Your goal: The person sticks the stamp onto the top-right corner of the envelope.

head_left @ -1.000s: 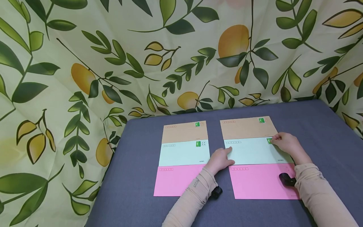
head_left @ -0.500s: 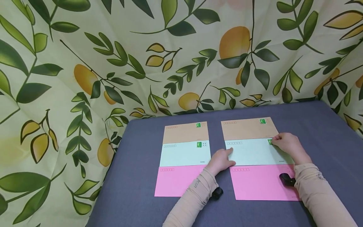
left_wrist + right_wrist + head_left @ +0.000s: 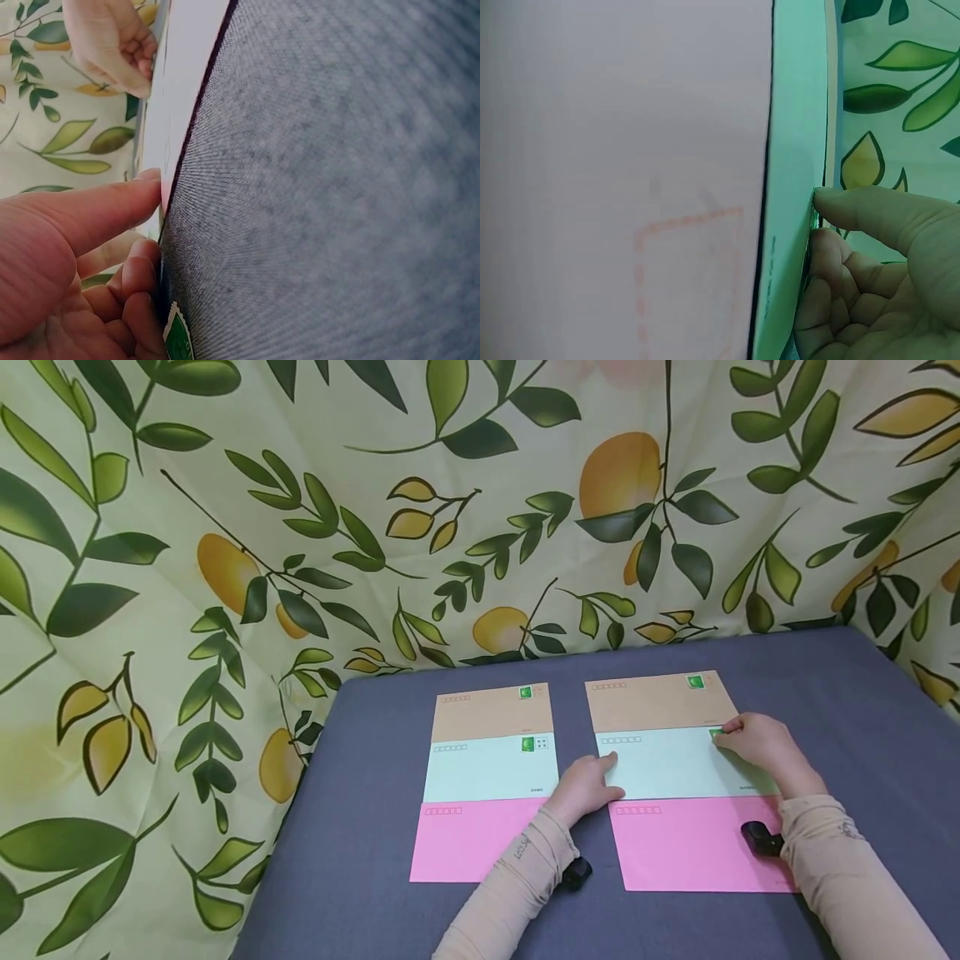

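Note:
In the head view, my right hand (image 3: 761,747) is at the upper right corner of the pale blue envelope (image 3: 660,768). Its thumb presses on a small green stamp there, covering most of it; in the right wrist view that hand (image 3: 877,270) has the thumb stretched out, with the other fingers bent beneath. My left hand (image 3: 581,785) steadies the same envelope's left edge, index finger and thumb extended. The left wrist view shows this hand (image 3: 97,255) right at the envelope's edge. A brown envelope (image 3: 652,702) lies above, bearing a stamp (image 3: 696,682), and a pink envelope (image 3: 697,852) below.
A second column lies to the left: a brown envelope (image 3: 487,717) and a pale blue envelope (image 3: 480,777), each with a stamp, over a pink envelope (image 3: 465,835). All rest on a dark blue tablecloth (image 3: 345,793). Behind hangs a leaf-patterned curtain (image 3: 420,593).
My right thumb has shifted slightly left and down over the stamp, so less green shows. The left hand keeps its place on the envelope. The head view has tilted a little.

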Demonstrator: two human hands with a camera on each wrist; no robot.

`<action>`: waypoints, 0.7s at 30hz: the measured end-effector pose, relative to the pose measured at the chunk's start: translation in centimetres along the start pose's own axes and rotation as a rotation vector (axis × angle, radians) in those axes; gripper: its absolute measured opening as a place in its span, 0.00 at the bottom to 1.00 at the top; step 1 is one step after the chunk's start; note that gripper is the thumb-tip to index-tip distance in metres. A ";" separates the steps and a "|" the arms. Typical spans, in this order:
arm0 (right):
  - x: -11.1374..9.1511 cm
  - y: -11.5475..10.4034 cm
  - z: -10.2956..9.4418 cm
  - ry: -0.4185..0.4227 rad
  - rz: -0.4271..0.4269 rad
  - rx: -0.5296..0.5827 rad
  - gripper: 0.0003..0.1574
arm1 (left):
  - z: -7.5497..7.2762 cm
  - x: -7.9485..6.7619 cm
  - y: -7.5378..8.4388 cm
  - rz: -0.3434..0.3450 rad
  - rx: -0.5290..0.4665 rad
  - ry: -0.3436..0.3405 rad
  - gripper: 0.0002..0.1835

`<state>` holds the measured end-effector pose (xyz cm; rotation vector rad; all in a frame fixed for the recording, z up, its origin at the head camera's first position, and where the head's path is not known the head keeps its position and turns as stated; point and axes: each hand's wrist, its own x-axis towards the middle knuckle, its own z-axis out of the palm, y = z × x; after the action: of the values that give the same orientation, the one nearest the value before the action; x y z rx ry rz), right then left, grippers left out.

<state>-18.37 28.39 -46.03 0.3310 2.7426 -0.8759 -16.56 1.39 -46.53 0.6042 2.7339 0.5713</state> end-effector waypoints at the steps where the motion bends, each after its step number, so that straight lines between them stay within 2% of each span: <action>1: 0.0 0.0 0.0 0.002 -0.009 -0.006 0.23 | 0.0 0.0 0.0 0.002 0.000 0.003 0.31; 10: -0.2 -0.6 -0.1 -0.016 -0.023 -0.036 0.25 | 0.0 -0.1 0.0 0.005 -0.010 0.005 0.31; 21: -0.9 -1.2 0.2 -0.035 -0.013 -0.018 0.33 | 0.0 -0.6 0.0 0.035 -0.013 -0.004 0.33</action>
<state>-17.84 27.18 -45.31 0.2921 2.7216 -0.8518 -16.07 1.11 -46.42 0.6498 2.7193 0.5949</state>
